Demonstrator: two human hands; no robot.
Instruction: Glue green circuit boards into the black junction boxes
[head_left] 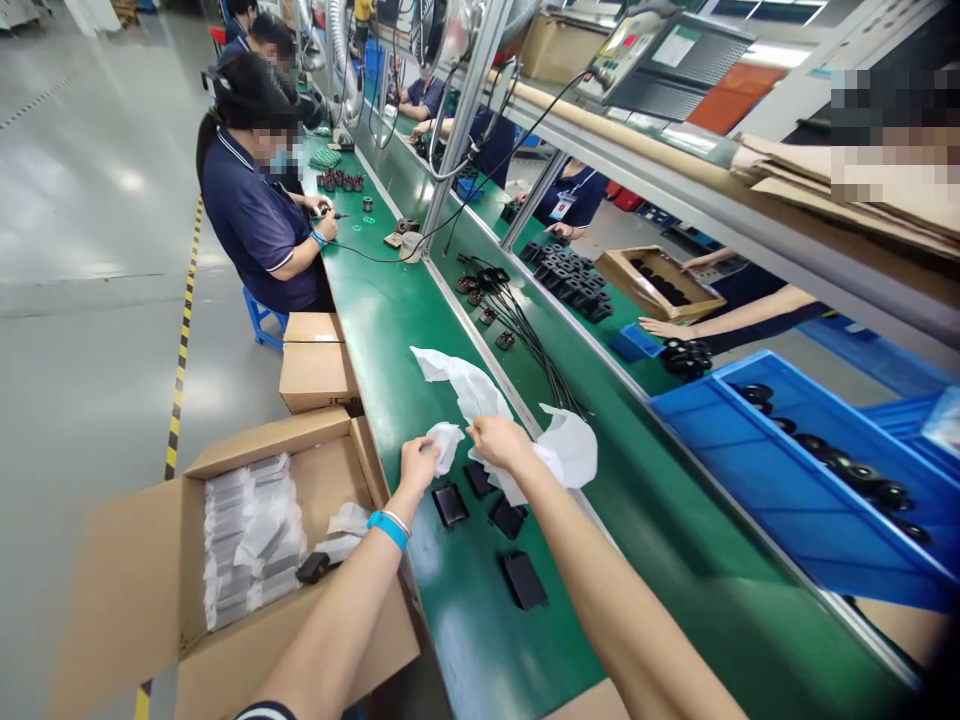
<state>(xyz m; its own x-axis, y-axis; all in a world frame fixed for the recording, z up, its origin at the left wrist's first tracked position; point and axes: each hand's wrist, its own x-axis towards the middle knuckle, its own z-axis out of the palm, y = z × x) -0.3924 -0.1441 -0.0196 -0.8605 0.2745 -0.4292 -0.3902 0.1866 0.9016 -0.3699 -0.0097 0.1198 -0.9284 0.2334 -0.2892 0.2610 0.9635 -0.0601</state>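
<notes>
1. Pinching a small white wrap between closed thumb and fingers of the left hand, above the counter, just right of the open carton; cannot tell whether holding anything inside it.
2. Gripping a large white sheet with the fingers of the right hand bunched shut, farther right of the carton; cannot tell if made of one layer or several.
3. Seeing the sheet trail out on both sides of the right hand, its long axis running from beyond the carton's far end toward the side well away from the carton.
4. Finding four black boxes on the counter, right of the carton, lying below and between both hands; closest to the carton, the leftmost one, just below the left hand.
5. Showing a long axis roughly along the counter in the nearest box, lying on the carton side of the right forearm.
6. Placing the left hand clearly nearer the carton, with white packs in rows inside.
</notes>
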